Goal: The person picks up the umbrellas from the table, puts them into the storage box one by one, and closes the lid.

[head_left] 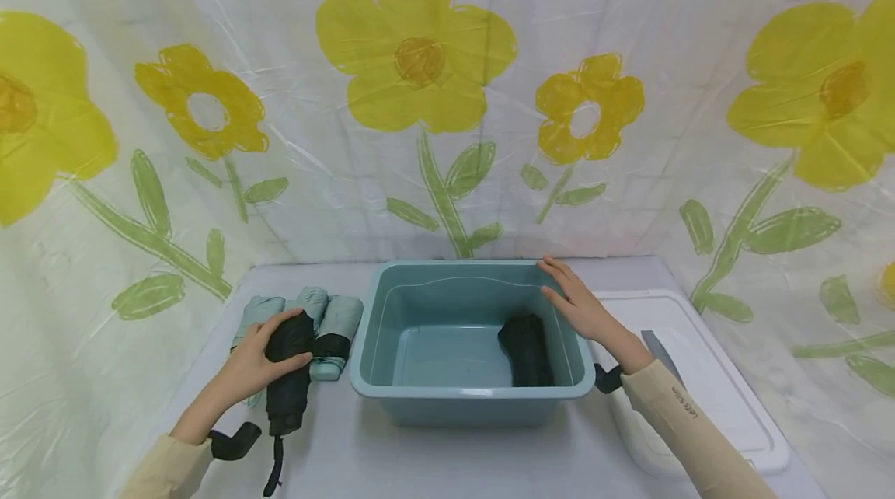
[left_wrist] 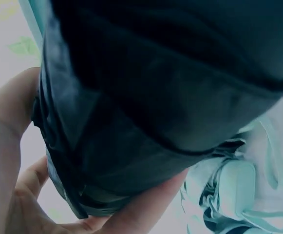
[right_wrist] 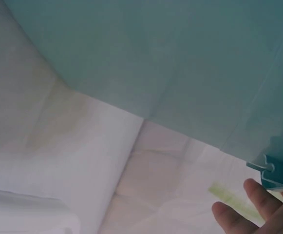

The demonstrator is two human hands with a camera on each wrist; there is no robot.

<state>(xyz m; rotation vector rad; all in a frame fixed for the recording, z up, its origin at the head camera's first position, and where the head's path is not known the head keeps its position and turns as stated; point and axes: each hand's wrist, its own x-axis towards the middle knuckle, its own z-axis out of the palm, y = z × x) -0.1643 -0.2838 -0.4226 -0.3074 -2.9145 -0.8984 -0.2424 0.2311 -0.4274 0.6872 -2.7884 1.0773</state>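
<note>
My left hand point(head_left: 241, 367) grips a black folded umbrella point(head_left: 290, 375) around its upper part, thumb on the near side and fingers over the far side. Its wrist strap dangles from the lower end. Up close in the left wrist view, dark fabric point(left_wrist: 146, 107) fills most of the picture. Beside and behind this hand lie several light-teal folded umbrellas point(head_left: 340, 320), one with a black band. My right hand point(head_left: 580, 308) rests at the right rim of a teal plastic bin point(head_left: 471, 392), fingers extended. Inside the bin, against its right side, lies another black folded umbrella point(head_left: 529, 351).
On the right, partly under my right forearm, a white lid point(head_left: 727, 382) lies on the white-covered table point(head_left: 447, 468). A flower-printed white curtain point(head_left: 294, 172) stands right behind the table and along both sides.
</note>
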